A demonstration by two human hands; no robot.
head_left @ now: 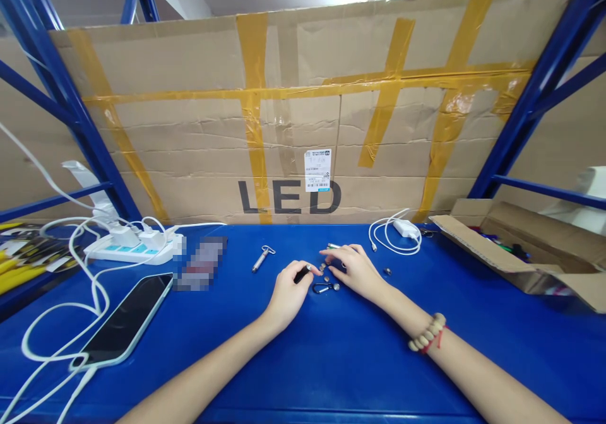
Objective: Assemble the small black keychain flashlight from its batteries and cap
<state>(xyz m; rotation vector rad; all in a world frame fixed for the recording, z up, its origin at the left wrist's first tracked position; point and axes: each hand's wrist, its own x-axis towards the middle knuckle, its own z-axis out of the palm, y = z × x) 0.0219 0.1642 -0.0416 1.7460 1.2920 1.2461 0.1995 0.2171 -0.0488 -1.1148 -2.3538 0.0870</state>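
My left hand (290,293) is closed round a small black cylinder (302,274) near the middle of the blue table. To its right, my right hand (355,271) reaches over the table with its fingers bent and apart, its fingertips beside a few small round metal parts (326,279). Whether those fingertips touch a part is too small to tell. A black carabiner-like clip (323,289) lies just below, between the hands. Behind my right fingers shows a small green and white item (333,246), partly hidden.
A silver T-handled tool (261,259) lies left of my hands. Farther left are a phone (125,320), white cables and a power strip (137,248). A white charger (406,228) and an open cardboard box (502,272) stand right. Cardboard (189,159) closes the back.
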